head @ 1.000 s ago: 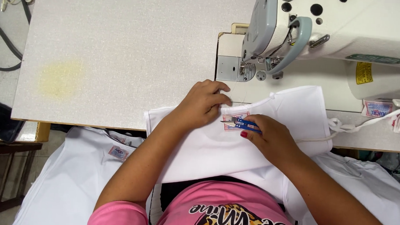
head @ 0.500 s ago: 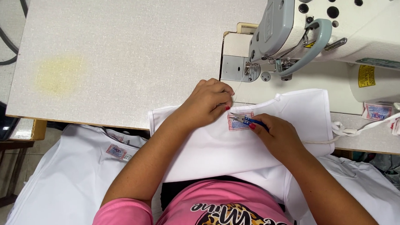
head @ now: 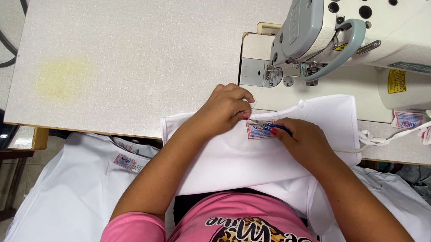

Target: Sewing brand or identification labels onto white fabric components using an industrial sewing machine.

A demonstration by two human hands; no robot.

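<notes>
A white garment (head: 322,116) lies on the table's near edge in front of the sewing machine (head: 355,35). A small pink-and-white label (head: 257,132) sits at its neckline. My left hand (head: 226,107) pinches the fabric just left of the label with fingers closed. My right hand (head: 306,142) rests on the garment to the right and grips a small blue-handled tool (head: 276,127), whose tip lies over the label. Both hands nearly touch above the label.
A speckled white table (head: 131,49) with a yellowish stain (head: 62,75) stretches left. Another white garment with a label (head: 125,161) hangs below the table edge. More labels (head: 409,120) and a white cord (head: 389,139) lie at the right. Black cables (head: 1,34) run at far left.
The view has shifted slightly. My hands stay together at the label, with the right hand and blue tool nudged a little toward the left hand.
</notes>
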